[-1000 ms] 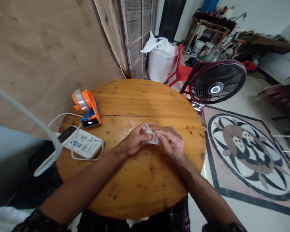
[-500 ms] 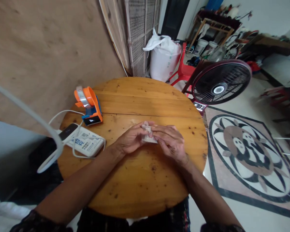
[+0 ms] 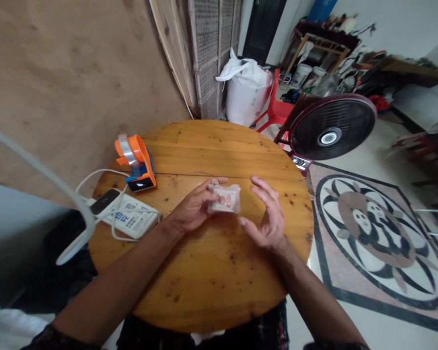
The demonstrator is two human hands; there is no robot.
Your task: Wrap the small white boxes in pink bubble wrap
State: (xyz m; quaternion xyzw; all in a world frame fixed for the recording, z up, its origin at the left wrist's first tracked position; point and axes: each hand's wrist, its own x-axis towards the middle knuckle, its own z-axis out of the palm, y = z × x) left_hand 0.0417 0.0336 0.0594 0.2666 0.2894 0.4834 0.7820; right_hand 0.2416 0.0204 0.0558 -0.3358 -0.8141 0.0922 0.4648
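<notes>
A small pale packet in a clear plastic wrapper (image 3: pixel 226 199), with red print on its face, is over the middle of the round wooden table (image 3: pixel 211 277). My left hand (image 3: pixel 193 206) grips its left end, thumb on the near face and fingers behind. Just to the right, my right hand (image 3: pixel 267 214) is apart from the packet, thumb and fingers spread with nothing between them. The print is too small to read.
At the table's left stand an orange and blue tape dispenser (image 3: pixel 140 163) and a white power bank (image 3: pixel 131 216) with a looped white cable. A round fan (image 3: pixel 330 129) stands past the right edge. Beyond are a white sack (image 3: pixel 246 92) and a red chair (image 3: pixel 277 107).
My right hand has let go of the packet and moved right, its fingers opening. The packet's printed face now shows, while my left hand keeps hold of it.
</notes>
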